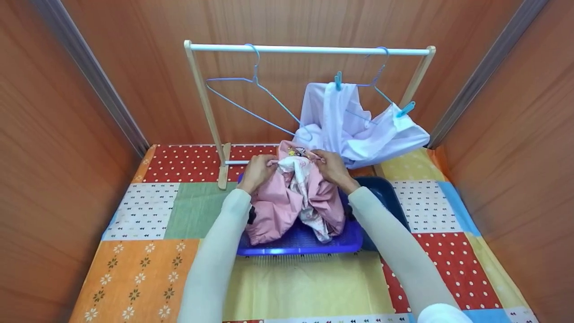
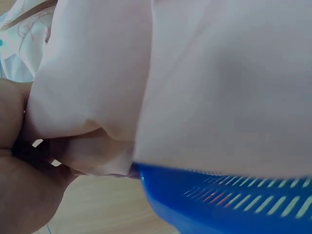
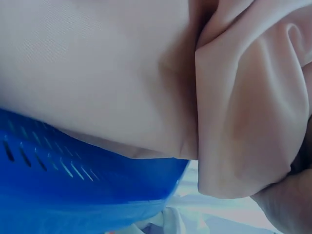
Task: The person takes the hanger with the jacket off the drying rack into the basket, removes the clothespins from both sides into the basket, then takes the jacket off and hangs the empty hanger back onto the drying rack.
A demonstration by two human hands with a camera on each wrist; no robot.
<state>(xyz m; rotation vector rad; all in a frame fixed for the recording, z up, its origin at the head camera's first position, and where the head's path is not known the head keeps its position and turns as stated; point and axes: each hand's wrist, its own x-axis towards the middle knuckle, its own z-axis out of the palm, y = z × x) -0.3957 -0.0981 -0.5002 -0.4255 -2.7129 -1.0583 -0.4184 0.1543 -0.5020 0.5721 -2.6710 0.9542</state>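
A pink garment (image 1: 276,206) with a white patterned lining (image 1: 298,172) and a small printed picture near its top is spread between both hands, its lower part lying in a blue-purple slotted basket (image 1: 296,248). My left hand (image 1: 258,171) pinches the left upper edge of the cloth. On the other side my right hand (image 1: 332,168) grips the right upper edge. In the left wrist view pink fabric (image 2: 97,63) fills most of the picture beside the fingers. The right wrist view shows folds of the same garment (image 3: 248,122), with only part of the hand visible.
Behind stands a drying rack with a white rail (image 1: 309,48). A bare blue hanger (image 1: 255,80) hangs at left; at right, a white garment (image 1: 334,116) is held by teal clothespins (image 1: 406,109). A dark basin (image 1: 381,193) stands behind the basket. Wooden walls enclose three sides.
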